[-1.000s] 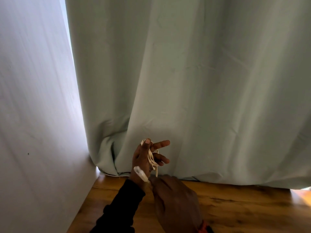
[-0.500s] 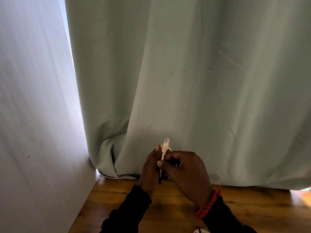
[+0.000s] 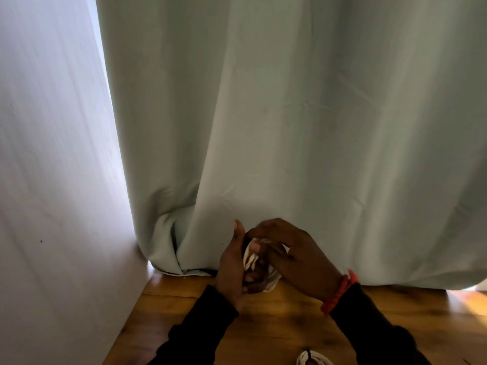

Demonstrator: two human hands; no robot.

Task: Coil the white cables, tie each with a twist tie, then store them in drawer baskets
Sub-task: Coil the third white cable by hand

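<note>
A white cable [image 3: 250, 259] is held as loose loops between both hands above the table [image 3: 290, 325], the left hand [image 3: 232, 270] and right hand [image 3: 295, 254] curled around it. No tie is seen; if the fingers [image 3: 254, 247] are relaxed, the loops could spring apart beneath them.

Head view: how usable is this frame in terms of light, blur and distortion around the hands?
Head view: light comes from behind the curtain, with a bright gap along its left edge and glare on the wooden surface at far right; the left hand, right hand and white cable are dim and softly blurred; wide-angle bending shows in the leaning wall.
</note>
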